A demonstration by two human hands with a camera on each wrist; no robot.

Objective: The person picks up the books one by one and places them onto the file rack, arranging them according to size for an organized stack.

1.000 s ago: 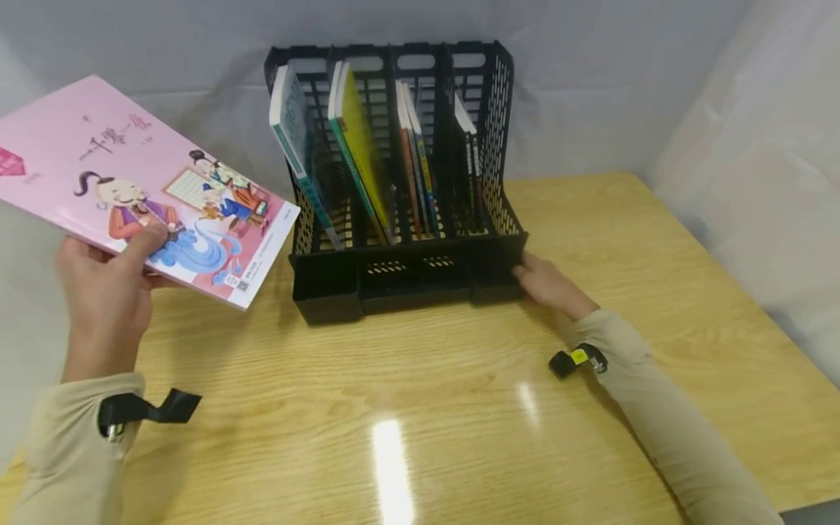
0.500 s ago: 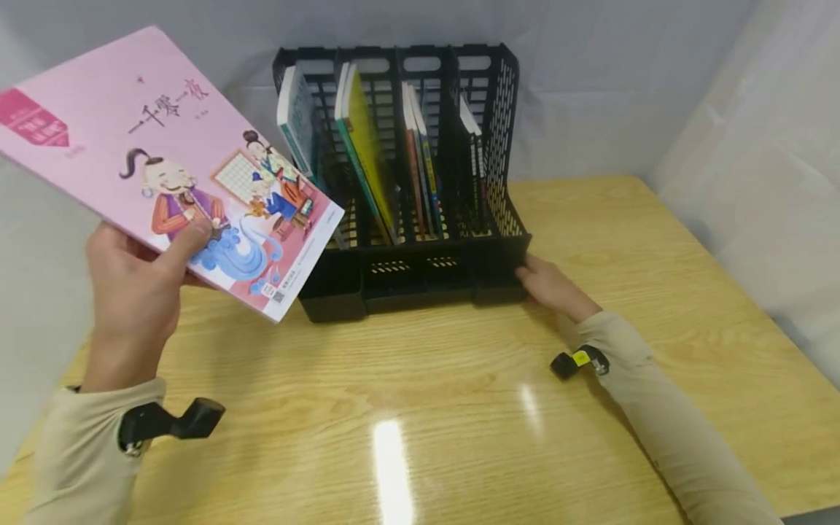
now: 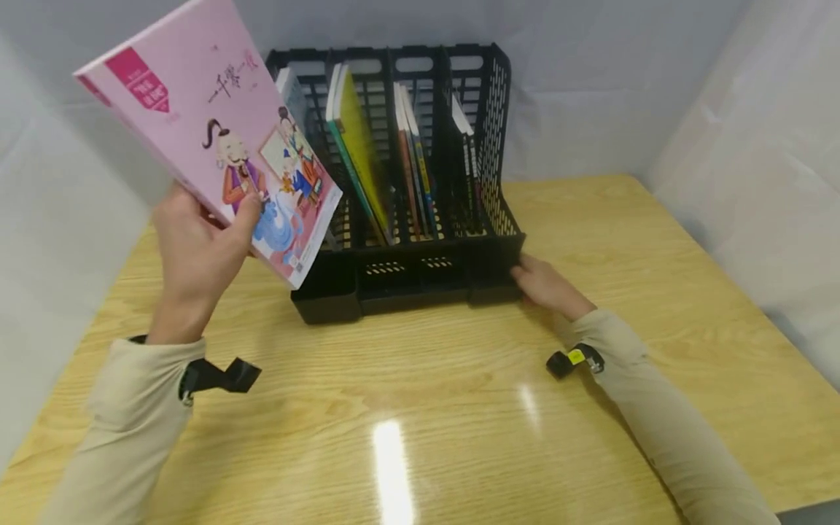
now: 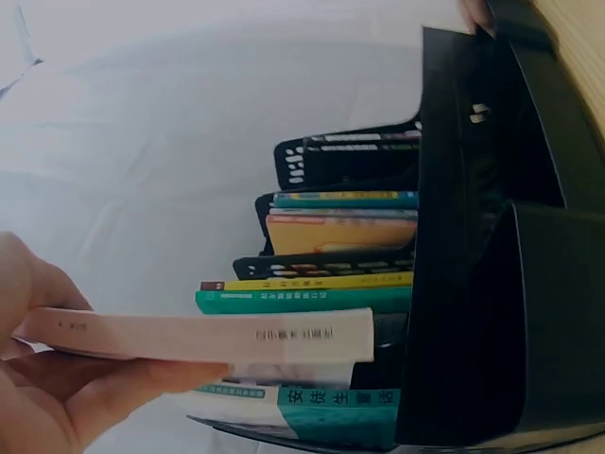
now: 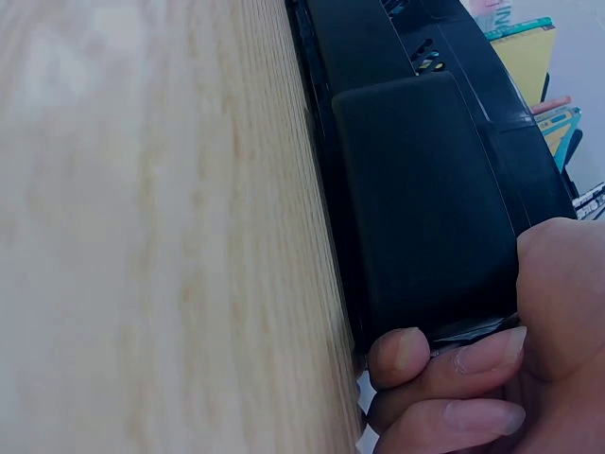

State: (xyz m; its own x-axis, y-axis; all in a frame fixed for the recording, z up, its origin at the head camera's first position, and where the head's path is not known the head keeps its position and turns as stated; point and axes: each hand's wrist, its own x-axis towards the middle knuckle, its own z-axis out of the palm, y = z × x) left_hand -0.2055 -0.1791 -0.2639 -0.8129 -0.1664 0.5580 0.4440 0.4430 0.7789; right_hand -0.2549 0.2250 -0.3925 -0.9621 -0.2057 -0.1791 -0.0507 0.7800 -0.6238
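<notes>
My left hand [image 3: 200, 255] holds a pink picture-covered book [image 3: 197, 95] by its lower left side, the thumb across the cover and the other fingers behind. The book is tilted in the air in front of the left end of a black book rack [image 3: 420, 281], hiding part of it. In the left wrist view its pale pink spine [image 4: 217, 337] hangs between a green book [image 4: 302, 302] and a teal-and-white book [image 4: 340, 411] standing in the rack. At the rack's front right corner, my right hand [image 3: 554, 286] grips the edge with curled fingers [image 5: 463, 359].
Upright dividers split the rack. A yellow book [image 3: 361, 146], several thin books [image 3: 418, 160] and dark-spined books [image 3: 469, 164] lean in its slots. The rack stands on a wooden table [image 3: 459, 408], with a pale sheet [image 3: 577, 95] behind.
The left hand has carried the pink book right and upward, towards the rack's left end, tilting it more upright. The right hand stays at the rack's corner.
</notes>
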